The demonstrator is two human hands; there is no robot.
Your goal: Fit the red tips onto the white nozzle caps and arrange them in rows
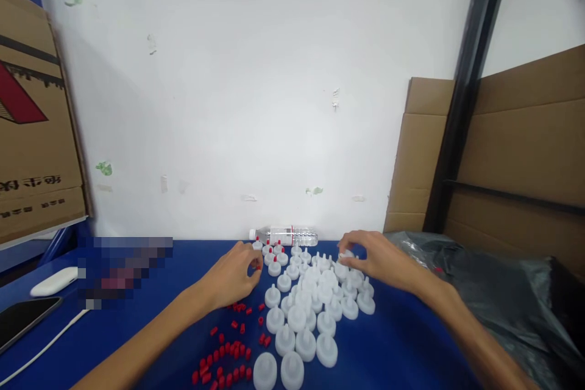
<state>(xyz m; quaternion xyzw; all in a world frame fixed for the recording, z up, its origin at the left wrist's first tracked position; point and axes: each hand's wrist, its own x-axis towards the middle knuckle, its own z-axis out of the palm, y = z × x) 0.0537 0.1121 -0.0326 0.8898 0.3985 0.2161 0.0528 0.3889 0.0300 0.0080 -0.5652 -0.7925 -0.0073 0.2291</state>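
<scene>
Many white nozzle caps with pointed spouts lie in a cluster on the blue table. Small red tip caps are scattered to their left. My left hand hovers just beside the cluster, fingers curled inward; a trace of red shows by the fingertips, but what they hold is too hidden to name. At the right rear of the cluster, the thumb and forefinger of my right hand close around a white nozzle cap. Several nozzle caps with red tips stand at the back left.
A clear plastic bottle lies against the white wall. On the left are a dark phone, a white device and a cable. Black plastic sheeting and cardboard border the right; a printed carton stands left.
</scene>
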